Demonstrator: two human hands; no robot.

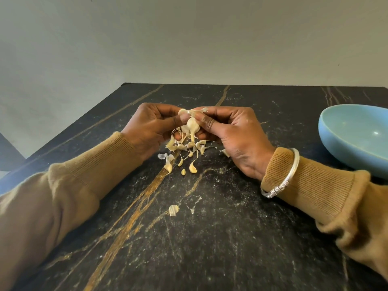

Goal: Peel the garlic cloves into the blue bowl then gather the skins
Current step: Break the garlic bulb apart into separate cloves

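Both hands, left hand [151, 126] and right hand [233, 131], pinch garlic clove [192, 127] between fingertips.

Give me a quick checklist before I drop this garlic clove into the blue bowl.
1. Grip on garlic clove by left hand and right hand: ok.
2. Clove fully peeled: not ok, skin clings at its top.
3. Upright blue bowl on the table, right side: ok.
4. Bowl's contents: cannot tell, the frame cuts it off.
5. All loose skins gathered: not ok, scattered under the hands.
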